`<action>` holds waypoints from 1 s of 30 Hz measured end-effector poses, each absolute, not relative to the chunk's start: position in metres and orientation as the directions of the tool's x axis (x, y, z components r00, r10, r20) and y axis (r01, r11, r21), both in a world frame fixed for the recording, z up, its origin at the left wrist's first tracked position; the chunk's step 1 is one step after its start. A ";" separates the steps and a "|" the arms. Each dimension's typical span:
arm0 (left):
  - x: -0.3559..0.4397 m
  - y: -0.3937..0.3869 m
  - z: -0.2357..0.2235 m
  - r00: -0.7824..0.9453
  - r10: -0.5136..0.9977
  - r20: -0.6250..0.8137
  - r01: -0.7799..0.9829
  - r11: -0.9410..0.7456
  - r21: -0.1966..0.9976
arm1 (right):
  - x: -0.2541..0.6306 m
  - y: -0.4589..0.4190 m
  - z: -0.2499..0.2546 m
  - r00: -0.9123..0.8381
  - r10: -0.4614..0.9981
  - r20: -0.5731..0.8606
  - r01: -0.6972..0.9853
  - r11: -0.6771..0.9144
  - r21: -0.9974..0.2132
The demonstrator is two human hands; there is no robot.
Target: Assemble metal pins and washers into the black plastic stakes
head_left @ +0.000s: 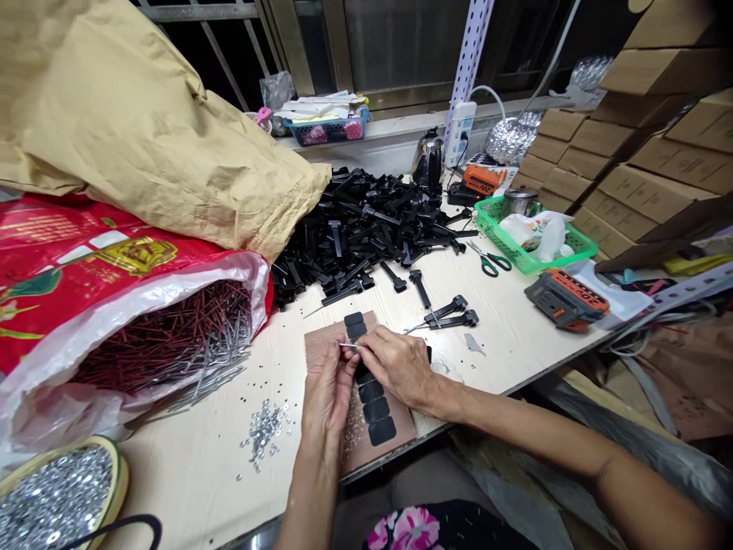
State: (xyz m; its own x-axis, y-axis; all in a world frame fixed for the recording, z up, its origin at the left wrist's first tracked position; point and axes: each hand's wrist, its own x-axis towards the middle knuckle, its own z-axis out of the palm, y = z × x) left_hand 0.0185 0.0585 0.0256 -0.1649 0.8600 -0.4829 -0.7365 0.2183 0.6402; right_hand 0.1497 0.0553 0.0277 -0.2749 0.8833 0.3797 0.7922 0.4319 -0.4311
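A thin metal rod [348,346] spans the short gap between my two hands. My left hand [327,382] pinches its left end between thumb and fingertips. Around the other end, the fingers of my right hand [398,365] are closed, hiding part of it. Both hands are above a brown board [401,428] with a row of black rounded pads [378,418]. Just past my right hand lie black plastic pieces [455,312] with thin metal rods in them. Small shiny washers [266,428] are scattered left of my left hand.
Behind the hands rises a heap of black plastic parts [366,221]. On the left are a red sack [131,244] of metal rods and a tub [117,489] of washers. To the right are scissors [489,261], a green basket [532,263], a battery pack [566,298] and stacked cartons [647,183].
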 end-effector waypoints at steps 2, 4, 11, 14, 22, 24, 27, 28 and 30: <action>0.019 0.058 0.026 -0.160 0.864 -0.478 -0.739 0.216 0.638 | 0.149 0.054 0.028 -0.269 0.882 0.387 0.800 0.428 -0.421; 0.021 0.058 0.027 -0.173 0.864 -0.473 -0.735 0.207 0.646 | 0.149 0.054 0.027 -0.271 0.877 0.396 0.799 0.435 -0.415; 0.026 0.056 0.025 -0.207 0.877 -0.434 -0.717 0.166 0.677 | 0.146 0.054 0.022 -0.252 0.854 0.456 0.802 0.447 -0.395; 0.025 0.057 0.021 -0.198 0.880 -0.432 -0.743 0.152 0.651 | 0.145 0.054 0.024 -0.246 0.847 0.471 0.817 0.443 -0.369; 0.022 0.059 0.020 -0.190 0.877 -0.441 -0.763 0.150 0.628 | 0.142 0.055 0.032 -0.243 0.801 0.547 0.826 0.466 -0.316; 0.022 0.059 0.020 -0.208 0.885 -0.417 -0.741 0.136 0.658 | 0.141 0.056 0.033 -0.260 0.790 0.555 0.836 0.472 -0.280; 0.023 0.058 0.017 -0.254 0.899 -0.357 -0.681 0.096 0.726 | 0.140 0.056 0.031 -0.271 0.770 0.577 0.842 0.480 -0.245; 0.023 0.057 0.017 -0.275 0.901 -0.336 -0.660 0.078 0.748 | 0.140 0.056 0.030 -0.272 0.764 0.585 0.840 0.485 -0.244; 0.023 0.057 0.015 -0.306 0.901 -0.309 -0.624 0.055 0.779 | 0.140 0.056 0.027 -0.279 0.755 0.593 0.830 0.500 -0.246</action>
